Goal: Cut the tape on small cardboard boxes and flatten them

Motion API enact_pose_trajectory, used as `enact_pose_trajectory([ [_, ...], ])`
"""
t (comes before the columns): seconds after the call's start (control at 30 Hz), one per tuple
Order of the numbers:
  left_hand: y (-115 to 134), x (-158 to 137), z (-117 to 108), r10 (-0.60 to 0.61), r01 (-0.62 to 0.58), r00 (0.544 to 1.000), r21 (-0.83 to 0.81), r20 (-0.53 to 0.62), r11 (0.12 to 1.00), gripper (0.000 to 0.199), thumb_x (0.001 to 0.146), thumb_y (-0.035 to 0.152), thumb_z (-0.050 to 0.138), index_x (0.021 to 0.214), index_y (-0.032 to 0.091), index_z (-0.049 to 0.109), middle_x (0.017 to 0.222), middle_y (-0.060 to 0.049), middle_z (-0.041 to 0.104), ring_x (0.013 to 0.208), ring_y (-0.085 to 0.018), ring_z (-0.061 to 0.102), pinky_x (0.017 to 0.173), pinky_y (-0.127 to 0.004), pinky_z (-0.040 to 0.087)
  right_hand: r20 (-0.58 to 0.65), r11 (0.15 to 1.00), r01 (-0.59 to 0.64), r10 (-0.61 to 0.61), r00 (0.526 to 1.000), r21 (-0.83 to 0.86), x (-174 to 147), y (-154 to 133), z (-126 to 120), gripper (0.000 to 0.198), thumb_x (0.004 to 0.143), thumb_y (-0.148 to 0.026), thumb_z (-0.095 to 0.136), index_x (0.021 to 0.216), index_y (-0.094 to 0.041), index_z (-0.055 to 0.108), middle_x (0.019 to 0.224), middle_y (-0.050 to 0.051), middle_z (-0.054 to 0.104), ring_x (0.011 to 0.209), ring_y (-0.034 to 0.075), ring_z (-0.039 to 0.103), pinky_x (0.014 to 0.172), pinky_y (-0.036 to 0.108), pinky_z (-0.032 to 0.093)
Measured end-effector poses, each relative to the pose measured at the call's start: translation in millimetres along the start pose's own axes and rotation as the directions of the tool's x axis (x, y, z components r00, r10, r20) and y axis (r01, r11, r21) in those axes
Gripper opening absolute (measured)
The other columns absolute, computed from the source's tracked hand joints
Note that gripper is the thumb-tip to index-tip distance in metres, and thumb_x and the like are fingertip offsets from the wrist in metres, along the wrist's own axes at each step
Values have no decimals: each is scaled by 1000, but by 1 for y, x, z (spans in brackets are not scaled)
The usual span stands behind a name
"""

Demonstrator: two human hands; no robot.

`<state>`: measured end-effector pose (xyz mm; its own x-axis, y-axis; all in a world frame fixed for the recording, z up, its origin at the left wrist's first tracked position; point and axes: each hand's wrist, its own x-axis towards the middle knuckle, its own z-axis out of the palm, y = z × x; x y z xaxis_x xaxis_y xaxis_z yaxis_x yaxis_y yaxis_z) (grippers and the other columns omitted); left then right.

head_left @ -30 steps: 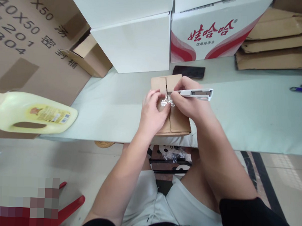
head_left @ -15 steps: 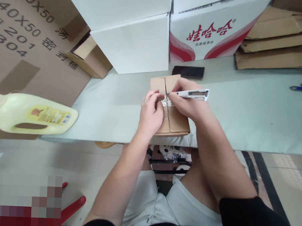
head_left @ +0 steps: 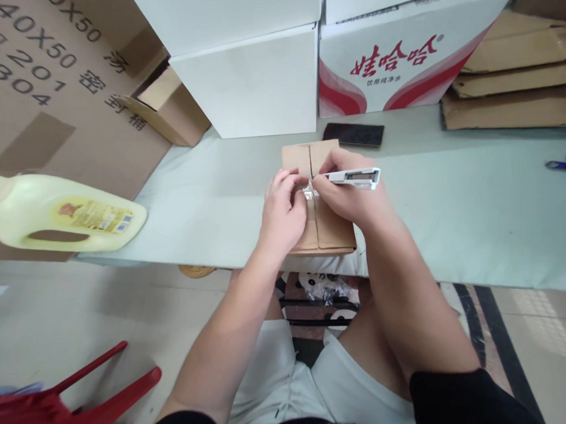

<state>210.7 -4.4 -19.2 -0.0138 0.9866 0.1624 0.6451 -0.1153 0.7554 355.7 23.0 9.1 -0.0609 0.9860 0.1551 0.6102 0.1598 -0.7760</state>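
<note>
Gripping cutter (head_left: 366, 177) (prob.; tip hidden) over box (head_left: 335, 230), R hand (head_left: 353, 199) has fingers curled tight; L hand (head_left: 284, 211), w/ fingers loosely bent, rests on box's L flap.

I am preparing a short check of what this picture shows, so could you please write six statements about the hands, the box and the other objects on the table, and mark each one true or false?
1. The right hand holds a white tool. True.
2. The left hand rests on the cardboard box. True.
3. The top flaps of the box stand wide open. False: they lie folded down, meeting at a narrow seam.
4. Clear tape shows at the seam. True.
5. The yellow jug is at the right end of the table. False: it is at the left.
6. The dark phone lies under the left hand. False: it lies on the table, beyond the box.
</note>
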Motion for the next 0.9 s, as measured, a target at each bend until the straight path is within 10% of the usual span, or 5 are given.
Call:
enact_pose_trajectory([
  [0.9,-1,0,0,19,-20,1000,-29,-19,999,27,94,9,46,105,22,68,144,-9,63,150,-24,45,131,-51,29,-21,995,-2,4,1000,104,2,5,0,18,78,-24,60,65,-23,49,68,2,60,67,17,51,63,32,35],
])
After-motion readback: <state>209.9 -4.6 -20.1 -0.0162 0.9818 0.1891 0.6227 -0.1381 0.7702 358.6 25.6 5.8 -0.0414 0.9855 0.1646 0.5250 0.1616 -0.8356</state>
